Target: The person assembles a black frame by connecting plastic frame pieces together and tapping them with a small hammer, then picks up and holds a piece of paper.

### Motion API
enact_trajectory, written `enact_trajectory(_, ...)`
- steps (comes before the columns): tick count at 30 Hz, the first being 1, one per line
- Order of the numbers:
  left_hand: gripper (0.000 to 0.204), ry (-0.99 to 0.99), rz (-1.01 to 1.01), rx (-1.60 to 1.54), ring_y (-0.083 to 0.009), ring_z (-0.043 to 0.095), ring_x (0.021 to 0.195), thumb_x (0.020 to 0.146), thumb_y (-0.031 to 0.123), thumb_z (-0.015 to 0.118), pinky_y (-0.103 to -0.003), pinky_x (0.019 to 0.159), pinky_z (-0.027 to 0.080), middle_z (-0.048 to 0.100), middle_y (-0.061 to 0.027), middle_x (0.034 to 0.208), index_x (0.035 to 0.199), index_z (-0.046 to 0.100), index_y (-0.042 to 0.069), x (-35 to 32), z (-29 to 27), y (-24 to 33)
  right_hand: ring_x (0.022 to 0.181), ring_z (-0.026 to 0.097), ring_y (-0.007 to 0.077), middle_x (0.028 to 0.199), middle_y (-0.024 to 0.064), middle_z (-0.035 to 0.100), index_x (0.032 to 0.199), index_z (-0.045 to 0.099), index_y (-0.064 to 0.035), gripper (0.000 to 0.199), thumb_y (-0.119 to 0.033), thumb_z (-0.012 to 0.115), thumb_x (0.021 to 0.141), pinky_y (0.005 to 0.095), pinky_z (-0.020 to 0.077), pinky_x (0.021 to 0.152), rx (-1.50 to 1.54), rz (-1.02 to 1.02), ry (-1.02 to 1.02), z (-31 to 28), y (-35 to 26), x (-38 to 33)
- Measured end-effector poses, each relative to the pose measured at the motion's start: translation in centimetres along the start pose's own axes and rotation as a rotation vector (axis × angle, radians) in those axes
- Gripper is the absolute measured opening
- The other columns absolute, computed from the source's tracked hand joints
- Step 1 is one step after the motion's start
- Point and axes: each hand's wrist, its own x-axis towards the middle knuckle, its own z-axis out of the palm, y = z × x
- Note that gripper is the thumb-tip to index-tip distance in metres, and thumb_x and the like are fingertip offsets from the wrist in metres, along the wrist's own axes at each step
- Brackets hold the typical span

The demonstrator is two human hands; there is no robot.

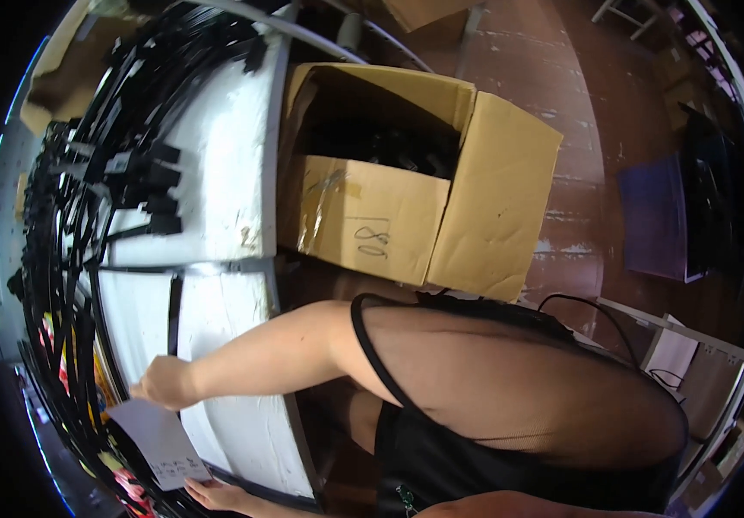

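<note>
My right hand [161, 381] reaches across my body to the left and pinches the upper edge of a white printed paper sheet [161, 442]. My left hand [221, 495] comes in along the lower edge, its fingers on the sheet's lower corner. The sheet lies tilted over the white table top [242, 432], beside a thick curved bundle of black cables [65, 285] with red and yellow tags.
More black cables and plugs [143, 186] lie on the white table's far part [225, 173]. An open cardboard box [406, 216] with dark items inside stands on the red-brown floor [562, 104] next to the table. A purple mat [652, 220] lies to the right.
</note>
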Motion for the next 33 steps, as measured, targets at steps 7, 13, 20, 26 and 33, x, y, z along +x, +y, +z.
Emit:
enact_trajectory(7, 0.035, -0.14, -0.034, 0.064, -0.0223, 0.055, 0.092, 0.089, 0.026, 0.058, -0.03, 0.074, 0.048, 0.057, -0.0143, 0.106, 0.11, 0.054, -0.002, 1.9, -0.1, 0.1, 0.07, 0.065, 0.0261, 0.075, 0.0087, 0.063, 0.095, 0.052, -0.0036, 0.019, -0.014, 0.051, 0.079, 0.0369, 0.0491, 0.057, -0.056, -0.155, 0.068, -0.7, 0.8, -0.5)
enact_trajectory(13, 0.038, -0.101, -0.023, 0.098, -0.0242, 0.055, 0.095, 0.089, 0.026, 0.057, -0.033, 0.075, 0.051, 0.055, -0.0157, 0.109, 0.112, 0.051, -0.003, 0.0, 0.7, 1.6, 0.07, 0.065, 0.0262, 0.077, 0.0088, 0.064, 0.095, 0.052, -0.0034, 0.019, -0.015, 0.05, 0.079, 0.0368, 0.049, 0.057, -0.027, -0.15, 0.081, -0.4, 1.1, -0.1)
enact_trajectory(20, 0.035, -0.13, -0.04, -0.005, -0.026, 0.057, 0.099, 0.089, 0.017, 0.054, -0.036, 0.071, 0.052, 0.055, -0.0164, 0.113, 0.117, 0.049, -0.003, -0.1, -1.9, 2.1, 0.063, 0.063, 0.0301, 0.074, 0.0131, 0.064, 0.097, 0.056, -0.0124, 0.025, -0.02, 0.055, 0.073, 0.0434, 0.0488, 0.053, 0.138, 0.136, 0.015, 3.6, 0.2, 2.6)
enact_trajectory(26, 0.012, -0.382, -0.185, -0.237, -0.009, 0.058, 0.074, 0.09, 0.012, 0.052, -0.029, 0.07, 0.051, 0.059, 0.0001, 0.084, 0.099, 0.056, 0.005, -1.1, 4.5, 3.9, 0.071, 0.063, 0.0157, 0.087, 0.0119, 0.06, 0.112, 0.047, 0.0042, 0.047, -0.03, 0.064, 0.083, 0.023, 0.0512, 0.064, 0.965, 0.405, 0.279, 0.0, 4.2, 1.4)
enact_trajectory(33, 0.021, -0.375, -0.135, -0.332, -0.0146, 0.063, 0.078, 0.089, 0.015, 0.056, -0.028, 0.07, 0.052, 0.064, -0.0099, 0.088, 0.103, 0.051, 0.0, -2.4, 3.5, 4.6, 0.084, 0.062, 0.0159, 0.095, 0.0102, 0.058, 0.103, 0.05, 0.0028, 0.039, -0.027, 0.065, 0.083, 0.0213, 0.051, 0.075, 1.155, 0.594, -0.122, -0.1, 1.1, 1.7)
